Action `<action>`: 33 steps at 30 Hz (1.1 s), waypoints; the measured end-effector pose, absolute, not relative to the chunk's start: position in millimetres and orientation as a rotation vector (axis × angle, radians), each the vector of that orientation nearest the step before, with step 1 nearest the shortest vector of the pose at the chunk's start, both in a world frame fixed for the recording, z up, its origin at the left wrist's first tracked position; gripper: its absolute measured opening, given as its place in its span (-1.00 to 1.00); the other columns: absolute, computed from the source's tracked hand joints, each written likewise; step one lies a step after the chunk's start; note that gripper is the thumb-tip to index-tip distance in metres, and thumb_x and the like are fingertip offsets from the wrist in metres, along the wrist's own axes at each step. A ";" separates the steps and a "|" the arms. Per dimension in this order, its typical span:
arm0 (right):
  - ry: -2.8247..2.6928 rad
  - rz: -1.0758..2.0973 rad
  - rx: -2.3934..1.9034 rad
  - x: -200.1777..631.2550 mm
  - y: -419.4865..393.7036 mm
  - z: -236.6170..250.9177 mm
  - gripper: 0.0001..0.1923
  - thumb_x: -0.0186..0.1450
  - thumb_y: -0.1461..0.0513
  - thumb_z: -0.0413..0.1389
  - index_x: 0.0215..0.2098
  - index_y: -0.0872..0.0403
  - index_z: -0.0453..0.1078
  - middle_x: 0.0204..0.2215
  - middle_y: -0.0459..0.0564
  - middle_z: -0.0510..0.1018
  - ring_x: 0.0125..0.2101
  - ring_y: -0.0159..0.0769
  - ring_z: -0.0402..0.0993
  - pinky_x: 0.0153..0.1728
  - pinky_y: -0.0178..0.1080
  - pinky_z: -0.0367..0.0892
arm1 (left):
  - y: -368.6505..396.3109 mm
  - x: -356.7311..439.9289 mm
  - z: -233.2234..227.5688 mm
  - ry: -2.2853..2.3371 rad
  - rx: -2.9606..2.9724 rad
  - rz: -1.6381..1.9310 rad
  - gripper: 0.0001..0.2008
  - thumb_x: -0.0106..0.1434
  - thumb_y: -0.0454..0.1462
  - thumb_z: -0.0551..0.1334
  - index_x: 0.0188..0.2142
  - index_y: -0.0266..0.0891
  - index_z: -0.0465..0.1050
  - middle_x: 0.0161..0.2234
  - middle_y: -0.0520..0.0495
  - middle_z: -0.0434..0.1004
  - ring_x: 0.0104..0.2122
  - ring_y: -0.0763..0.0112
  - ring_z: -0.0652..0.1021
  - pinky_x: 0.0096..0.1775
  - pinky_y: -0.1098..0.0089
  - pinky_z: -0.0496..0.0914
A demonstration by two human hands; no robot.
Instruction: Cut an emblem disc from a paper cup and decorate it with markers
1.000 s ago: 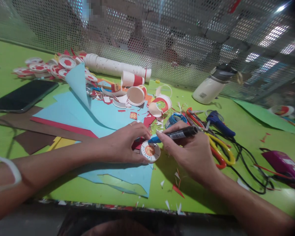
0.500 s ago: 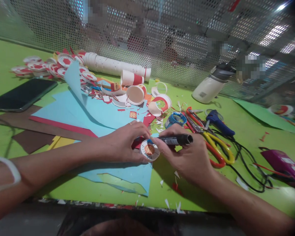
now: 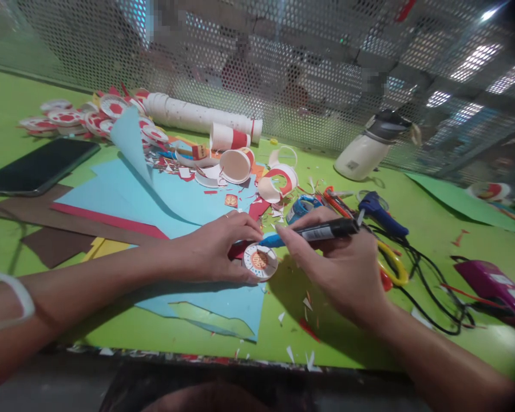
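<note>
My left hand (image 3: 221,249) is closed on the left edge of a small round paper cup base (image 3: 254,271), thumb in front and fingers behind. The piece is white, with an orange-gold patterned sticker (image 3: 260,260) at its centre and dark and blue marks around it. In my right hand (image 3: 337,257) is a blue-and-black marker pen (image 3: 317,232), gripped for writing. Its blue end points left and meets the far rim of the cup base; whether the tip touches cannot be made out. Beneath my left hand lie light blue paper sheets (image 3: 214,303).
Cut paper cups (image 3: 236,166), scraps and a roll of blue tape (image 3: 302,209) lie beyond my hands. To the right are yellow-handled scissors (image 3: 395,266), a blue glue gun (image 3: 384,214) and a purple box (image 3: 495,289). A bottle (image 3: 364,149) stands behind; a phone (image 3: 43,165) lies left.
My right hand and the marker have shifted slightly right, and the pen lies flatter, showing more of its blue end. My left hand keeps hold of the cup base, whose top now faces me more.
</note>
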State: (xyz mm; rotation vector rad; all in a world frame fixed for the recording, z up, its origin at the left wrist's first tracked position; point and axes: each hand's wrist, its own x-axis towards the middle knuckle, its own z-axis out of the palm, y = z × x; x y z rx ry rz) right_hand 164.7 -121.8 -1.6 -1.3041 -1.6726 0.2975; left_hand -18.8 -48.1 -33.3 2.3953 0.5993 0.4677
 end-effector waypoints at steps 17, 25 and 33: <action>-1.607 0.551 -1.303 164.6 -118.0 -4.7 -0.83 0.18 0.25 0.23 -0.50 0.18 0.39 -0.72 -0.21 0.37 -0.70 -0.55 0.25 -0.69 -0.47 0.20 | -47.5 -17.5 -33.2 0.592 2.401 0.489 -0.64 0.05 -0.15 0.39 -0.19 -0.23 0.44 -0.12 -0.13 0.42 -0.14 0.26 0.42 -0.10 0.27 0.35; -1.575 0.596 -1.307 163.1 -116.5 -5.9 -0.82 0.17 0.23 0.24 -0.50 0.17 0.38 -0.72 -0.20 0.38 -0.71 -0.54 0.26 -0.70 -0.46 0.17 | -48.9 -17.2 -32.1 0.607 2.398 0.473 -0.63 0.05 -0.15 0.39 -0.19 -0.27 0.46 -0.15 -0.14 0.41 -0.16 0.25 0.41 -0.13 0.29 0.34; -1.600 0.569 -1.321 163.9 -117.2 -5.8 -0.81 0.18 0.23 0.24 -0.50 0.16 0.37 -0.73 -0.21 0.37 -0.71 -0.54 0.24 -0.71 -0.45 0.14 | -48.7 -17.4 -31.5 0.634 2.417 0.442 -0.62 0.04 -0.13 0.39 -0.18 -0.25 0.46 -0.18 -0.11 0.42 -0.17 0.25 0.40 -0.14 0.29 0.34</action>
